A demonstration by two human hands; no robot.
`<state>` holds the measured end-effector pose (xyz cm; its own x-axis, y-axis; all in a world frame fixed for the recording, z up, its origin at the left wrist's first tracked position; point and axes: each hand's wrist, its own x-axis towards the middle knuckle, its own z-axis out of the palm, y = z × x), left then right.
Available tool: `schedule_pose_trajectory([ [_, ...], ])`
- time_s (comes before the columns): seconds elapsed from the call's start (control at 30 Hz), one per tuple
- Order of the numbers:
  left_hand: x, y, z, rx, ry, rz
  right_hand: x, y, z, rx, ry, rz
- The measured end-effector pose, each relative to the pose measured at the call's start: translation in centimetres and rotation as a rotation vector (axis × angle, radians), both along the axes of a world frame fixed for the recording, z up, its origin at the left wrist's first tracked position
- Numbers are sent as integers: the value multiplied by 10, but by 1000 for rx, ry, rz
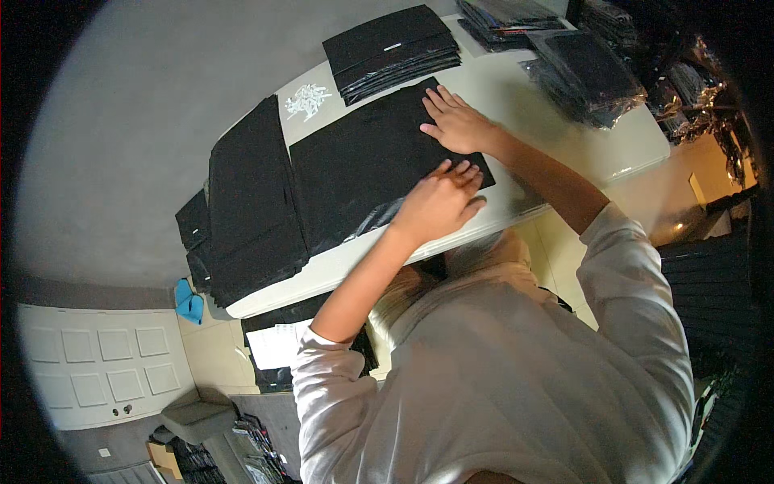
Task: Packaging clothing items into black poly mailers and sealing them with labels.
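Observation:
A flat black folded cloth [363, 161] lies on the white table [278, 292] before me. Shiny clear plastic [379, 216] shows along its near edge. My right hand [459, 123] rests on the cloth's far right part, fingers spread and palm down. Closer to me, my left hand [439, 203] lies over its near right edge with the fingers stretched out, seemingly holding nothing. Left of this cloth, and touching it, is a pile of black folded cloth [254, 202]. Beyond it sits a neat stack of black folded pieces [391, 52], a small white tag on top.
Small white pieces [308, 101] lie heaped near the table's far edge. Plastic-wrapped black packages [584, 73] are at the far right. A chair [197, 415], a white panelled door [105, 363] and a blue object [189, 302] are off to the left.

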<state>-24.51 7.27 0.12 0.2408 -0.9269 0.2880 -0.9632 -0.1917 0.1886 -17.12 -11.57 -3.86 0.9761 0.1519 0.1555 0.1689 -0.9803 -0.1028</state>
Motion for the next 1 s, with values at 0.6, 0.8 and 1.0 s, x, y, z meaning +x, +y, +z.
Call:
schedule_pose_trajectory([
  [0.6,-56,-29,-21,1,-28,223,1,-11,4,-75,51,5],
  [0.8,-66,-29,-24,-18,28,277,1,-7,11,-103,86,-24],
  [1.0,-71,-33,-23,82,-27,289,17,-1,13,-84,139,-102],
])
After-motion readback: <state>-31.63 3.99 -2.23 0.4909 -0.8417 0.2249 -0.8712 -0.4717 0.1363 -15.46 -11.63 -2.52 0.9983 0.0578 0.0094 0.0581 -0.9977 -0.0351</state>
